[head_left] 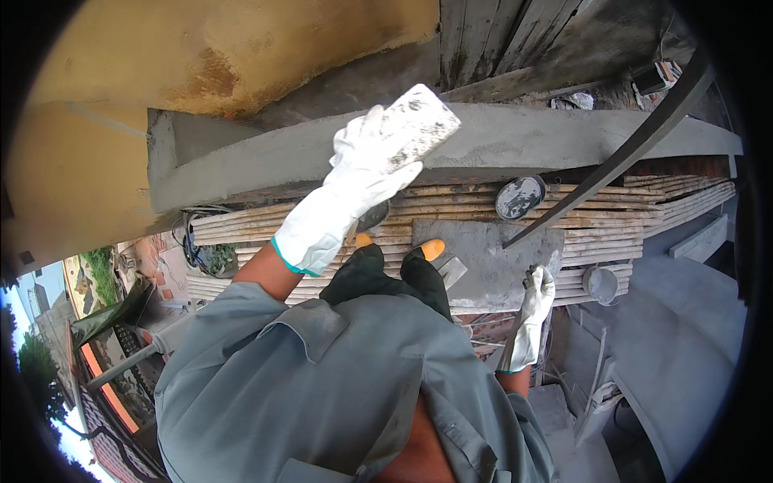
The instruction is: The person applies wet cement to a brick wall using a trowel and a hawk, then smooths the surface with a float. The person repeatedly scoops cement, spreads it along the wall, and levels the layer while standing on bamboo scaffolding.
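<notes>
- Firmly brace both yellow-toed boots [433, 249] over the bamboo-pole platform [608, 211], mindful of gaps underfoot.
- Against the grey cement ledge [564, 137], best keep pressure light and even.
- Swing well clear of the dark slanting bar [620, 153].
- Step carefully around the grey board [467, 233].
- Grasp evenly, as now, with left gloved hand [366, 157] clasped round the grey-speckled rectangular float [420, 125], raised before the ledge.
- Cannot tell right gloved hand's [535, 310] grip; lowered near the board.
</notes>
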Demonstrator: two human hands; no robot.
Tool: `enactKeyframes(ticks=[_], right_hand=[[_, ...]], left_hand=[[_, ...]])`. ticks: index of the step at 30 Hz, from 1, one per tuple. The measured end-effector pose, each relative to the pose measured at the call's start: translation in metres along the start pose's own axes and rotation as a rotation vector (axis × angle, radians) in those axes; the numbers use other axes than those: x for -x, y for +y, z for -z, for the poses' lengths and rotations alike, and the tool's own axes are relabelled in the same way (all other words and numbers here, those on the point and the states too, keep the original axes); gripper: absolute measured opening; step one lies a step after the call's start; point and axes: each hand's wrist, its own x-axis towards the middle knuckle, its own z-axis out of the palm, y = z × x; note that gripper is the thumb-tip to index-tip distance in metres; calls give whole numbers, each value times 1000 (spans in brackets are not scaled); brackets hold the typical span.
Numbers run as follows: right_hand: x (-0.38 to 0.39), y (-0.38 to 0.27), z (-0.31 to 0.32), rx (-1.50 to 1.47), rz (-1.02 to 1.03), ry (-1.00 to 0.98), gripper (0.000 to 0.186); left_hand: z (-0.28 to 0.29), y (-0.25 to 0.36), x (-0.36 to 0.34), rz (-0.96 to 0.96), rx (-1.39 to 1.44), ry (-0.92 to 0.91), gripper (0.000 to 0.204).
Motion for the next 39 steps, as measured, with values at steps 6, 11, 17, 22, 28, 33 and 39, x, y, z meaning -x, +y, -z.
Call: enactKeyframes(ticks=[6, 11, 17, 22, 28, 33, 39], right_hand=[[5, -4, -18, -23, 43, -88, 23], [15, 4, -21, 102, 4, -80, 26], [61, 25, -68, 105, -15, -38, 24], [96, 29, -134, 188, -16, 3, 21], [128, 42, -169, 170, 9, 9, 25], [157, 69, -153, 253, -50, 75, 29], [190, 109, -107, 192, -66, 165, 27]], left_hand=[[-54, 103, -72, -213, 213, -135, 69], [-8, 31, -18, -137, 189, -204, 65], [72, -163, 124, 252, 60, -2, 62], [138, -331, 249, 622, -175, 89, 62], [184, -412, 325, 715, -14, 56, 68], [150, -352, 269, 180, 35, 22, 72], [89, -233, 118, -380, 58, -18, 75]])
